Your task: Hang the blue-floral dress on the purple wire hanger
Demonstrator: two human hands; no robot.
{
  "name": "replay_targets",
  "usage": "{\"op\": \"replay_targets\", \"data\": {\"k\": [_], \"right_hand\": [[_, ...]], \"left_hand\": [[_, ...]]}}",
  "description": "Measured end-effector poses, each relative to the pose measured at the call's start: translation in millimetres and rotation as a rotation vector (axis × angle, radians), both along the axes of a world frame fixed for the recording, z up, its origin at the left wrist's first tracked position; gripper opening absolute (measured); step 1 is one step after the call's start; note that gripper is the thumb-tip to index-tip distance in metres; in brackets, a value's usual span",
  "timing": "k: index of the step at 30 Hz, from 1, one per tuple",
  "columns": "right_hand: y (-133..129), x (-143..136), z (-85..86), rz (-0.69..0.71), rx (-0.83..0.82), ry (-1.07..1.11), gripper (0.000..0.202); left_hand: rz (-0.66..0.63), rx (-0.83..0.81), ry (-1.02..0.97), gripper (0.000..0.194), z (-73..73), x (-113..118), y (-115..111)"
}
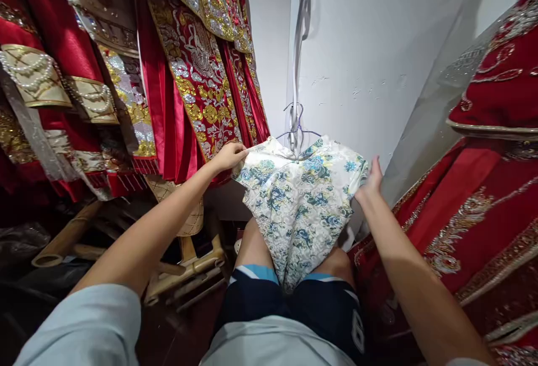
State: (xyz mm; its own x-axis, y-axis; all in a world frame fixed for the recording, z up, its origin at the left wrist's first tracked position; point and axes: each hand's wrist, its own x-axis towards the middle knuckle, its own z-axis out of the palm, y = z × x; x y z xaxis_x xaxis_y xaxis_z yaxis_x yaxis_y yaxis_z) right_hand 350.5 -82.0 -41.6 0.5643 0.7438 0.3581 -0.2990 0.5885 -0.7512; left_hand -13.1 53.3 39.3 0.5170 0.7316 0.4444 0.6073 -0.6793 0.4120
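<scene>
A short-sleeved floral blouse (290, 209), white with blue and yellow-green flowers, hangs spread in front of my legs. Its neck is on a thin dark purple hanger (299, 129) by the wall. My left hand (232, 156) pinches the edge of the left-side sleeve between thumb and fingers. At the opposite sleeve, my right hand (370, 180) touches the cloth from the outer side. Its thumb stands out, apart from the fabric, while the other fingers are largely hidden by the sleeve. The blouse narrows downward to a bunched lower end between my thighs.
Red garments with gold and silver embroidery (202, 80) hang at the left. More beaded red garments (474, 209) stand close at the right. A bamboo rack (185, 273) sits low at left. A white pole (297, 46) runs along the pale wall (357, 35).
</scene>
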Motion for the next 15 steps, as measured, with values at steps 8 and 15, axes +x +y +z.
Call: {"op": "replay_targets", "data": {"k": [8,15], "right_hand": [[-20,4,49.4,-0.084,0.061,0.316,0.031],[-112,-69,35.7,-0.132,0.278,0.037,0.045]], "left_hand": [[-0.029,0.085,-0.454,0.023,21.6,38,0],[-0.217,0.245,-0.247,0.017,18.4,65,-22]]}}
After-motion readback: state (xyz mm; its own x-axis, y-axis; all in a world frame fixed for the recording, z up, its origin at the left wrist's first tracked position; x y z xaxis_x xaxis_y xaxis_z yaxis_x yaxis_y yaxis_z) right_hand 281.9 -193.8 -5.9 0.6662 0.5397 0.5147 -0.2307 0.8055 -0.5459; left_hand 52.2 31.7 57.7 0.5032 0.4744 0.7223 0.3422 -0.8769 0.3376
